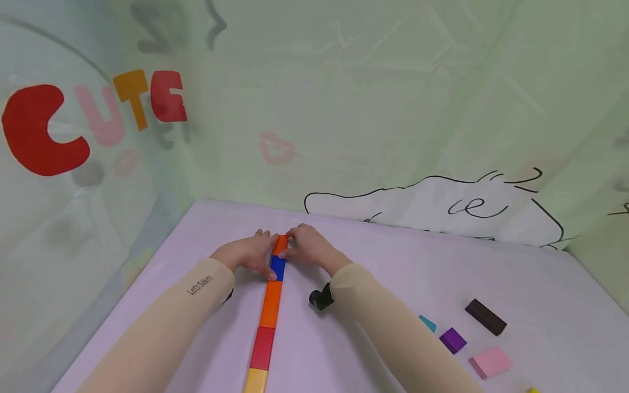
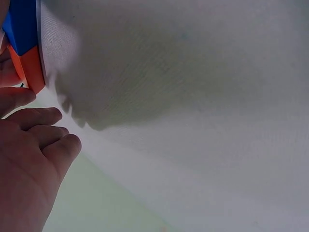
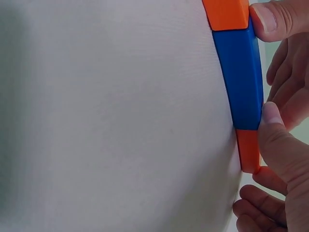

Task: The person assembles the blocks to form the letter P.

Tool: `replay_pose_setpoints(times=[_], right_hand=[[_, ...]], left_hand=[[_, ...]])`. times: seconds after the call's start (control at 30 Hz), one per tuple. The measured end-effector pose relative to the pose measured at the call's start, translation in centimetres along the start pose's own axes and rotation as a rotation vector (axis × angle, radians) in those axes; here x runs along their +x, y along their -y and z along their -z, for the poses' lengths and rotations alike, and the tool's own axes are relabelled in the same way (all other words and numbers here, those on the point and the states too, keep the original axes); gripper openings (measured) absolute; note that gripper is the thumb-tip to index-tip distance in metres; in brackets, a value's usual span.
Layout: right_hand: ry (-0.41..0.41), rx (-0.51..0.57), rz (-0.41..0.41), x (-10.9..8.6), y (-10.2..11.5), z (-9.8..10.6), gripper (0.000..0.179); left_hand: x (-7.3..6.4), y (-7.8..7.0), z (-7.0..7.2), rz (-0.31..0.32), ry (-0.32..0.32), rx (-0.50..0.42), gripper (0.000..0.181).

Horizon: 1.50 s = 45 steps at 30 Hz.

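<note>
A straight row of blocks runs away across the table: a small orange block [image 1: 280,245] at the far end, then a blue block [image 1: 278,267], a longer orange block [image 1: 271,303], a red block [image 1: 262,347] and a yellow block [image 1: 256,380]. My right hand [image 1: 312,246] pinches the far orange block, thumb by its joint with the blue one and index finger at its outer end. Along the left side, my left hand [image 1: 249,253] touches the row, its thumb [image 3: 267,21] by the blue block's near end and its fingers reaching forward, loosely extended.
Right of my right sleeve lie a dark brown block [image 1: 485,316], a purple block [image 1: 453,340], a pink block [image 1: 490,362] and a light blue piece [image 1: 428,323]. A bit of yellow [image 1: 533,390] shows at the bottom edge. Curtains with printed letters surround the white table [image 1: 393,256].
</note>
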State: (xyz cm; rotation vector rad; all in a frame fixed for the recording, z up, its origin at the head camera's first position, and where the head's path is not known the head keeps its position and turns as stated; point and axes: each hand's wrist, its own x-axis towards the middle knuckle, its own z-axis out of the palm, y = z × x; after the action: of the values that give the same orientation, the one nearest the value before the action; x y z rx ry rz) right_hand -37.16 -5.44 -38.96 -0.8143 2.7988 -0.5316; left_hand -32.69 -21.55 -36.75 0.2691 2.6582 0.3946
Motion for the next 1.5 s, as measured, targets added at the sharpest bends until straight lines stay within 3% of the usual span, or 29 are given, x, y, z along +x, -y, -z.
replay_pose_setpoints(times=[0.47, 0.67, 0.83, 1.17, 1.5], right_hand=[[-0.013, 0.018, 0.005, -0.5, -0.8, -0.4, 0.059], [0.026, 0.019, -0.030, -2.2, -0.9, 1.0, 0.060], [0.012, -0.010, -0.014, -5.2, -2.5, 3.0, 0.058], [-0.097, -0.052, -0.011, -13.7, -8.6, 8.1, 0.055], [-0.202, -0.079, -0.206, -21.8, -15.3, 11.0, 0.057]], left_hand=[[0.6, 0.0, -0.1, -0.018, 0.010, 0.053, 0.098], [0.9, 0.3, -0.1, -0.021, 0.010, 0.049, 0.099], [1.3, 0.1, 0.0, -0.017, 0.015, 0.042, 0.098], [1.9, 0.5, 0.2, -0.070, 0.010, 0.053, 0.098], [1.1, 2.0, 0.8, -0.088, 0.021, 0.062, 0.101]])
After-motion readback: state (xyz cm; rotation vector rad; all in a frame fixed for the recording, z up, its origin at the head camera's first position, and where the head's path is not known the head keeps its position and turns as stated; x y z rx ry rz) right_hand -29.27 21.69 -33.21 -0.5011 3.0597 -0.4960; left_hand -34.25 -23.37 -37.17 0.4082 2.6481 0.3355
